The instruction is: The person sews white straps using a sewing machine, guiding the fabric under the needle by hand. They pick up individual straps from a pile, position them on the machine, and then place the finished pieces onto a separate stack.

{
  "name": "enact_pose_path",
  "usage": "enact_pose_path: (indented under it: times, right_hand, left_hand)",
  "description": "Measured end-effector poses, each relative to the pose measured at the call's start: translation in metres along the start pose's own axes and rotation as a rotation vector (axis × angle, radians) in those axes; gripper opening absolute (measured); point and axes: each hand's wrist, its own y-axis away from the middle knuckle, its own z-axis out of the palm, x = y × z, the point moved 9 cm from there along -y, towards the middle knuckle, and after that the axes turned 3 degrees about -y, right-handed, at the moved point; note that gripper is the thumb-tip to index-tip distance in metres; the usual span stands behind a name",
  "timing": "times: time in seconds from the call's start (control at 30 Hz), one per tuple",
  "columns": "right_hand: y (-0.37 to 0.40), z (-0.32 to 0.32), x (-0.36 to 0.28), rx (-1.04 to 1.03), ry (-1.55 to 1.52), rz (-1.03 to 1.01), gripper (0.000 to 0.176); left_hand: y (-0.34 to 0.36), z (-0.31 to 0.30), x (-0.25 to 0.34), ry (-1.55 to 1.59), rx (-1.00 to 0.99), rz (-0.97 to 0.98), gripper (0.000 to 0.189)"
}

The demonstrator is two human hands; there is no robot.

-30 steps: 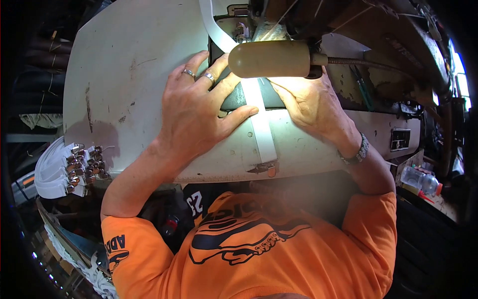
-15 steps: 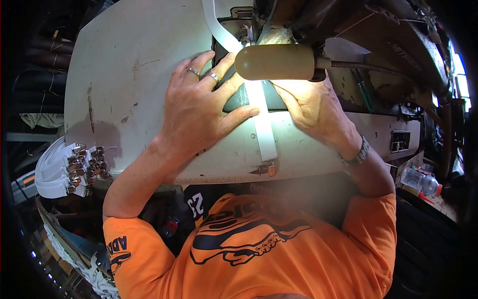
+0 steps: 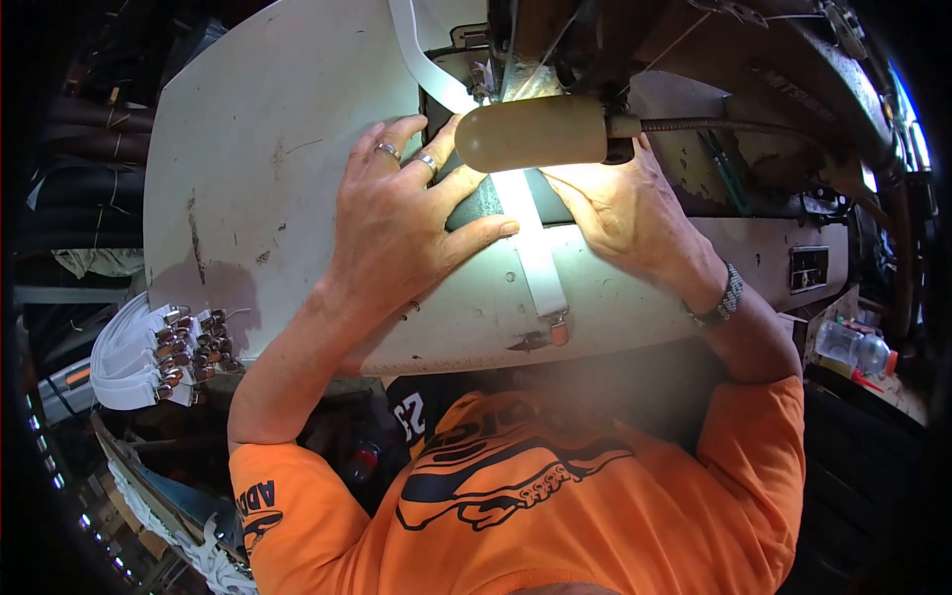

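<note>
A white elastic strap [image 3: 537, 268] runs across the sewing machine's pale bed, with a metal clip [image 3: 559, 329] at its near end. My left hand [image 3: 402, 203], with two rings, lies open on the left of the strap. Its fingers are spread and the thumb tip touches the strap's edge. My right hand [image 3: 635, 213] rests on the right side, thumb pointing toward the strap; its other fingers are largely hidden behind the lamp [image 3: 531, 134]. The lamp also hides the stitching area. Another stretch of white strap [image 3: 421, 59] comes down from the top, toward the presser area.
A bundle of white straps with metal clips [image 3: 164, 357] hangs at the bed's left edge. The sewing machine's dark arm [image 3: 783, 89] rises at the upper right. Green-handled snips [image 3: 729, 174] lie right of my right hand. Plastic bottles [image 3: 858, 347] stand at far right.
The whole view has shifted slightly, with the bed and bundle appearing lower and further right. Against the bed, both hands and the strap look almost unchanged.
</note>
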Motion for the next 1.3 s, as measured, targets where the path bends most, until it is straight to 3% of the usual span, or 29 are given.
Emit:
enact_pose_path:
  times: [0.7,0.8,0.87,1.0,1.1,1.2,1.3]
  right_hand:
    - [0.003,-0.001,0.004,-0.083,-0.081,0.078,0.031]
    - [0.018,-0.053,-0.021,-0.076,-0.348,-0.094,0.035]
    - [0.038,-0.108,-0.013,0.068,-0.298,-0.096,0.037]
    - [0.091,-0.233,0.107,0.584,0.196,0.283,0.042]
    - [0.137,-0.299,0.222,0.641,0.390,0.550,0.046]
    - [0.181,-0.332,0.309,0.518,0.181,0.637,0.050]
    - [0.201,-0.332,0.334,0.475,-0.244,0.531,0.054]
  left_hand:
    - [-0.003,-0.005,0.002,-0.050,-0.007,0.005,0.055]
    - [-0.003,-0.008,0.002,-0.022,0.040,-0.012,0.054]
    - [-0.002,-0.007,0.000,-0.018,0.047,-0.012,0.054]
    - [-0.001,-0.005,0.001,-0.011,0.032,-0.008,0.045]
    - [0.000,-0.004,0.000,0.004,0.033,-0.010,0.045]
    - [0.001,-0.004,-0.001,0.013,0.040,-0.014,0.055]
    - [0.001,-0.004,-0.002,-0.004,0.049,-0.006,0.055]
